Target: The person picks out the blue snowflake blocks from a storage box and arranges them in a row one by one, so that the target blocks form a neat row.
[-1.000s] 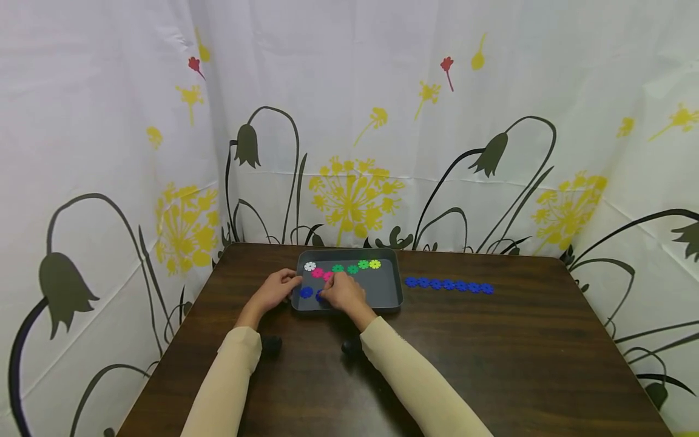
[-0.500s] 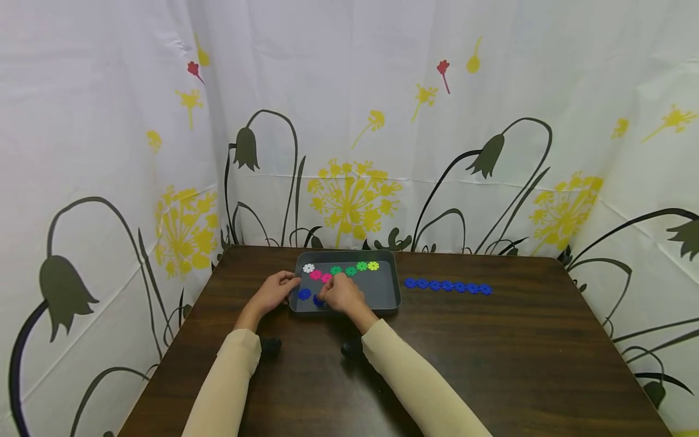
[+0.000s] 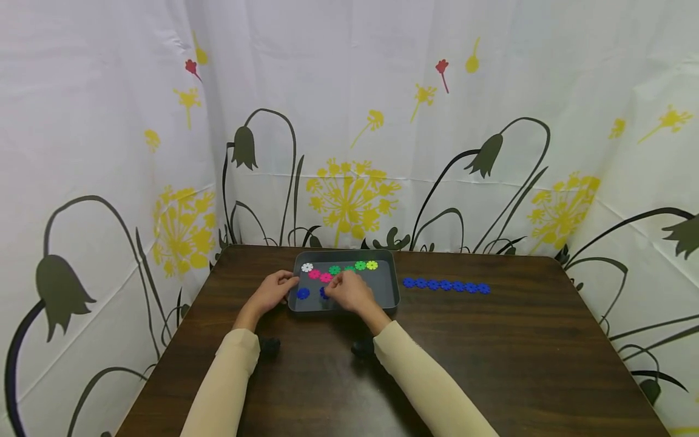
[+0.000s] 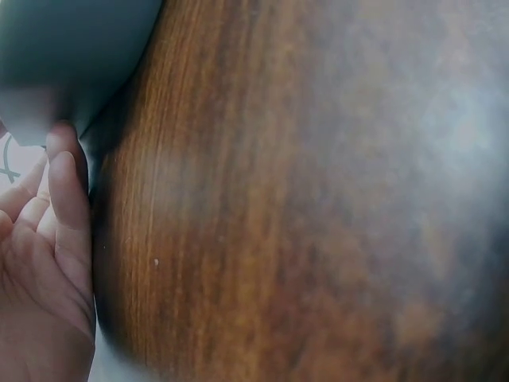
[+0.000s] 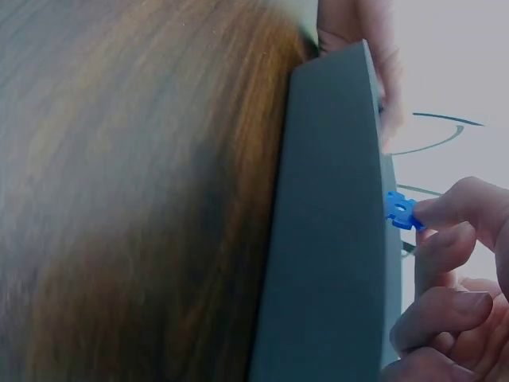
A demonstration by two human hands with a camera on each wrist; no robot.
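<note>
My right hand [image 3: 351, 292] is over the front part of a grey tray [image 3: 386, 297], pinching a blue notched disc [image 5: 402, 210] between thumb and forefinger. In the right wrist view the disc is tilted on edge beside the tray's wall. At the tray's left side my left hand [image 3: 271, 291] grips the rim, thumb at the edge and fingers outside. Another blue disc [image 3: 303, 294] lies in the tray's front left corner. Behind it are a white disc [image 3: 307, 267], pink discs [image 3: 314, 274], green discs [image 3: 335, 269] and a yellow disc [image 3: 372, 265].
To the right of the tray, a row of several blue discs [image 3: 446, 284] lies on the dark wooden table [image 3: 491, 352]. Behind the table hangs a white curtain [image 3: 349, 73] with printed flowers. Dark wrist-worn devices [image 3: 363, 348] sit under both wrists.
My right hand has moved slightly right, bringing the pinched blue disc with it away from the corner disc. My left hand stays at the tray's rim.
</note>
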